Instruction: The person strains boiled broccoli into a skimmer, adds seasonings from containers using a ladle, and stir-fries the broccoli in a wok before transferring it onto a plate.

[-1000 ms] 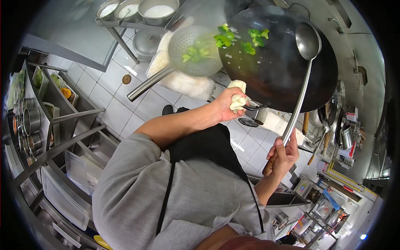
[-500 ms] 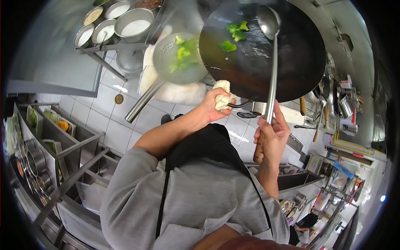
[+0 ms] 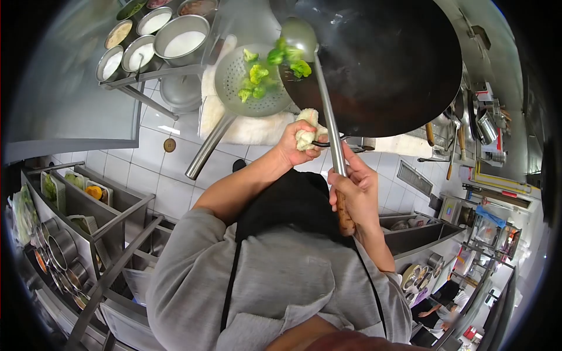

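My left hand (image 3: 297,143) is closed round a pale cloth (image 3: 307,121), bunched at the dark loop handle of the large black wok (image 3: 386,76). In my right hand (image 3: 357,190) is a long steel ladle (image 3: 329,108), gripped near its wooden end. The ladle's bowl is over the wok's left edge, right by some broccoli (image 3: 300,68) florets, partly blurred. Left of the wok, its edge meeting it, lies a perforated strainer (image 3: 225,82) with several more florets in it; its steel handle points down and left, with neither hand on it.
Metal pots (image 3: 183,38) with white contents stand on a shelf at upper left. A folded white towel (image 3: 246,130) lies under the strainer. Drawers with food trays (image 3: 96,193) are at left. Utensils (image 3: 459,137) hang at right. Another person (image 3: 436,313) is at lower right.
The ladle has swung left across the wok, bringing the broccoli florets to the wok's left edge beside the strainer. My right hand has moved left and down. My left hand still grips the cloth.
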The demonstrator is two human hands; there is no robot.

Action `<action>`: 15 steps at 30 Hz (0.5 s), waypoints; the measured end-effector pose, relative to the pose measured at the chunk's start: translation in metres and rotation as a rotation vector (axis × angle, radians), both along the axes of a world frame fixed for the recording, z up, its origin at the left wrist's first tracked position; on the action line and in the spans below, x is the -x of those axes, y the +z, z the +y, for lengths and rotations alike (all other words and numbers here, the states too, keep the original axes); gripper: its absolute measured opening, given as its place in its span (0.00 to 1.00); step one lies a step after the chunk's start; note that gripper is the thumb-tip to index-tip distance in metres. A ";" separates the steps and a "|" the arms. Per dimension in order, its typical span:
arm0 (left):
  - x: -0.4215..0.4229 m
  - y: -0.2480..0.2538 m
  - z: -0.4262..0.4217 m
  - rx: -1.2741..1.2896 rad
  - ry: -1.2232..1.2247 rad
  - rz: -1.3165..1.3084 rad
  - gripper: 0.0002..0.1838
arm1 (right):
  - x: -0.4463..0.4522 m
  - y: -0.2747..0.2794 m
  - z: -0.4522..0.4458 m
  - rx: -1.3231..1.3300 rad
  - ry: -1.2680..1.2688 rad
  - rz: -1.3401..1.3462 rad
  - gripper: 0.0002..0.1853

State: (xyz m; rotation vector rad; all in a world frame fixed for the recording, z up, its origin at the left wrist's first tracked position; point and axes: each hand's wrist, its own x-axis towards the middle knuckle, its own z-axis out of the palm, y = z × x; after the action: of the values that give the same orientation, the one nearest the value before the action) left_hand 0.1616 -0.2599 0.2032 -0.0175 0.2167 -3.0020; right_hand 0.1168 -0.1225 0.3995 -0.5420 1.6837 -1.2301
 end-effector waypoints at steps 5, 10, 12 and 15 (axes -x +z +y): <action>-0.004 -0.010 -0.005 0.080 -0.031 0.010 0.11 | -0.004 0.001 0.010 -0.009 0.004 0.016 0.35; -0.006 -0.019 -0.006 0.047 -0.037 0.052 0.10 | -0.004 0.011 0.024 -0.015 -0.074 0.008 0.36; -0.006 -0.023 -0.006 0.043 -0.043 0.082 0.11 | -0.008 0.018 0.026 -0.051 -0.078 -0.056 0.36; -0.006 -0.023 -0.008 0.088 -0.084 0.080 0.12 | -0.009 0.015 0.029 -0.059 -0.030 -0.158 0.36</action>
State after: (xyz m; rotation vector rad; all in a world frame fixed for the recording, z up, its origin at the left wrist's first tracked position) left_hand 0.1678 -0.2680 0.1798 -0.1409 0.0957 -3.0958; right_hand 0.1256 -0.0934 0.4147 -0.3746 1.5942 -1.2088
